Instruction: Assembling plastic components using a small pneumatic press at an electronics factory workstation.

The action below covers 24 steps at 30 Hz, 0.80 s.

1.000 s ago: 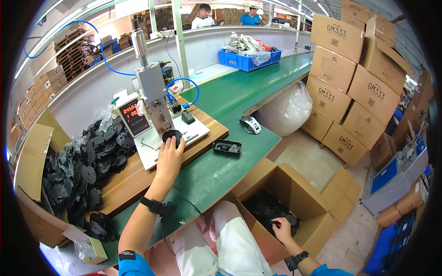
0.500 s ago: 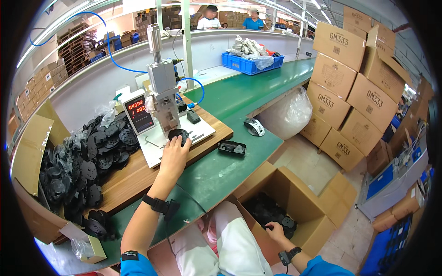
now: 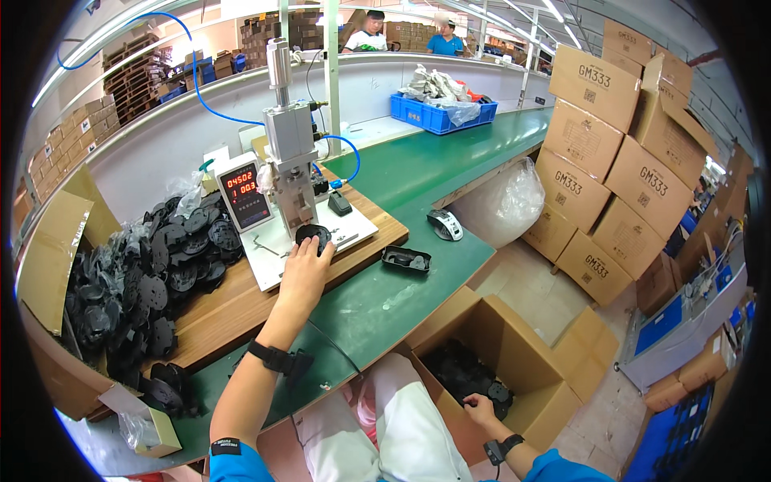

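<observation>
Left hand point(image 3: 304, 263): fingers touching near edge of black round part point(image 3: 315, 234), beneath press point(image 3: 291, 132), over white baseplate point(image 3: 259, 259); right hand point(image 3: 481, 410): fingers curled at black pieces point(image 3: 459, 369) inside open carton point(image 3: 514, 341); cannot tell whether either pinches

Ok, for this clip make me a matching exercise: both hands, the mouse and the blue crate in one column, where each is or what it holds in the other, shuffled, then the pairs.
Column one
1. Left hand
2. Right hand
3. Mouse
4. Blue crate

Column two
A. Piled with whitish material
B. At the mouth of an open carton
C. Touching a round black part under the press
D. Lying on the green tabletop

Pairs: 1-C, 2-B, 3-D, 4-A
</observation>
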{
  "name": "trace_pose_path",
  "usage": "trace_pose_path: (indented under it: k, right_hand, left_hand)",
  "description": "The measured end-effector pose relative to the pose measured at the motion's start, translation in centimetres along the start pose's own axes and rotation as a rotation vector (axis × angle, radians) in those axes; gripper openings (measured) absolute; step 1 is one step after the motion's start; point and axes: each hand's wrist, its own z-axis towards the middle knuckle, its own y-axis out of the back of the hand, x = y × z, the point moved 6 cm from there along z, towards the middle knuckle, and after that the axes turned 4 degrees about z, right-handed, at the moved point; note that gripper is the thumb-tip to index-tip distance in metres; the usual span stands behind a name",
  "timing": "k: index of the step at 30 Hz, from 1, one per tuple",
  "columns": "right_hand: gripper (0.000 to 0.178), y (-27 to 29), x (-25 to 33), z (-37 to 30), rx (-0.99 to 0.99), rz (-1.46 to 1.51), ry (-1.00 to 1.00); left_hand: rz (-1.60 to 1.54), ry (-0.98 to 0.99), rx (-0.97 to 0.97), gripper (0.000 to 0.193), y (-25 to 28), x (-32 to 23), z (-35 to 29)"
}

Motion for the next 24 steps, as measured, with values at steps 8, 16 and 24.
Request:
trace_pose_path:
  k: [8, 16, 24]
  right_hand:
    - [0.025, -1.0, -2.7, 0.2, 0.017, 0.077, -0.098]
    - [0.024, -0.4, -2.4, 0.0, -0.003, 0.073, -0.097]
    - [0.028, -0.7, -4.3, -0.1, -0.016, 0.053, -0.192]
  left_hand:
    - [0.13, 0.067, 0.102, 0.04, -1.0, -1.6, 2.0]
    - [-0.062, 0.018, 0.013, 0.039, -0.1, 0.2, 0.1]
    - [-0.001, 0.032, -0.035, 0.04, -0.1, 0.0, 0.5]
